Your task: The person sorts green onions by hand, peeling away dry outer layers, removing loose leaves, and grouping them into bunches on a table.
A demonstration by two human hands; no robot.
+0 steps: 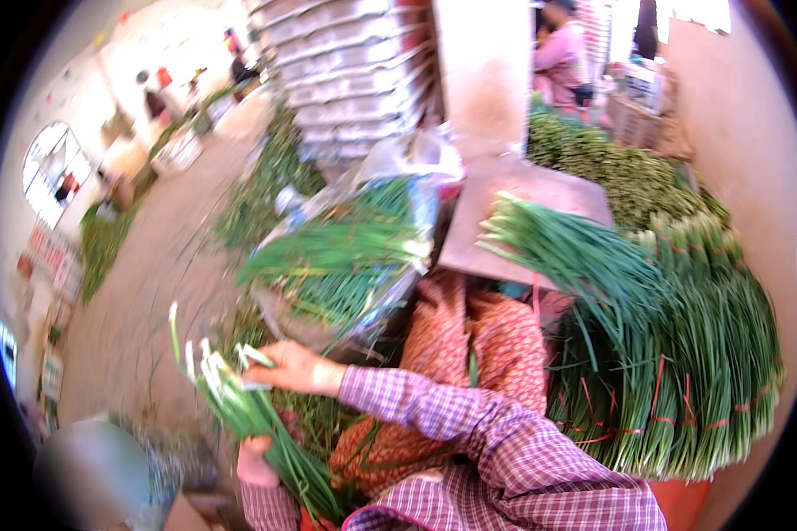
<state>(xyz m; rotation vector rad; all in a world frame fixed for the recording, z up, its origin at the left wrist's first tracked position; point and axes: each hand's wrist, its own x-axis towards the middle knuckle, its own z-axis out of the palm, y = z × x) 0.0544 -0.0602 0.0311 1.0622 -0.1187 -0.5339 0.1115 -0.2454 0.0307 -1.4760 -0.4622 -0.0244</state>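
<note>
My left hand (257, 462) is wrapped round a bunch of chives (259, 416), long green leaves with white stem ends pointing up and away to the left. My right hand (299, 368) reaches across my body from the right and has its fingers closed on a few white stem ends at the top of this bunch. One stalk stands out above the others. Just beyond my hands, a plastic-lined container (363, 329) holds a heap of loose chives (332, 248). Another loose bunch (576, 239) lies across a board ahead of my knees.
The board (474, 234) stands against a pillar (483, 80). At my right are many chive bundles (682, 354) tied with red bands, with more greens (593, 159) behind. Stacked white crates (354, 80) rise ahead. Loose leaves (274, 190) litter the floor. A person in pink (560, 53) is farther back.
</note>
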